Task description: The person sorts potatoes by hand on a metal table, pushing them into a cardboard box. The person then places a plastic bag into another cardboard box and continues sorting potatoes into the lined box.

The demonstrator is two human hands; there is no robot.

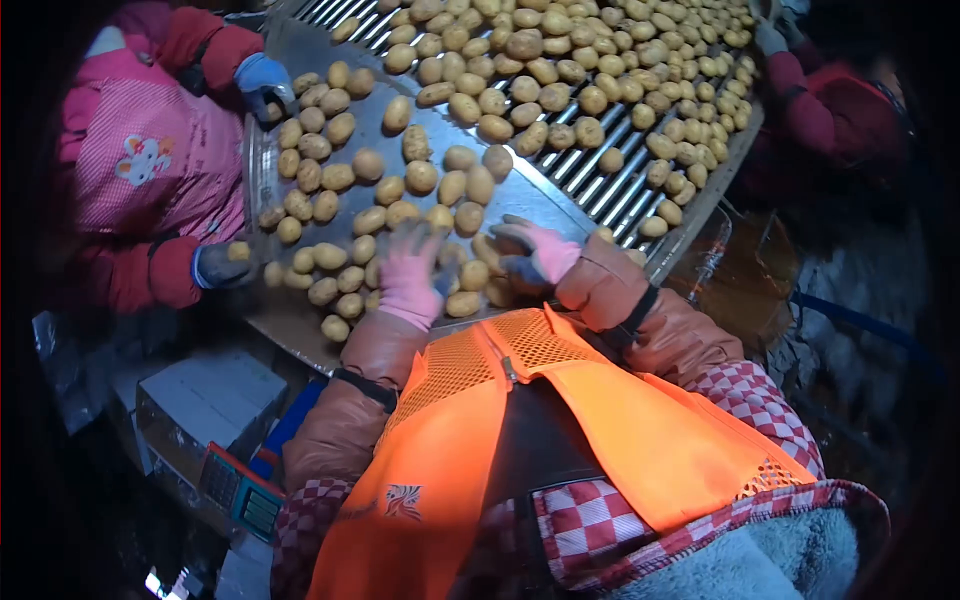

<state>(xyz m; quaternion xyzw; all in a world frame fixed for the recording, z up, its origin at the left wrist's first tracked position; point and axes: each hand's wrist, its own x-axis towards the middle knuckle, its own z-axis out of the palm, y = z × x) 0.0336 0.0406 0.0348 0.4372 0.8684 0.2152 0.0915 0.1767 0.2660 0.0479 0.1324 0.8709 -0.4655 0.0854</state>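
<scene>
Several yellow potatoes (pixel 420 177) lie spread over a metal sorting table (pixel 520 195). My left hand (pixel 410 272), in a pink glove and blurred, hovers with fingers apart over the potatoes at the table's near edge. My right hand (pixel 535 255), in a pink glove with a grey palm, rests with fingers spread among potatoes just to the right of it. Neither hand visibly encloses a potato. Brown sleeves and an orange mesh vest (pixel 560 420) fill the lower part of the view.
A roller conveyor (pixel 600 185) at the back carries many more potatoes. A person in a pink apron (pixel 150 160) stands at the left, one gloved hand (pixel 225 265) holding a potato. Another person's red sleeve (pixel 830 100) is at the right. White boxes (pixel 210 395) and a scale (pixel 240 492) sit below.
</scene>
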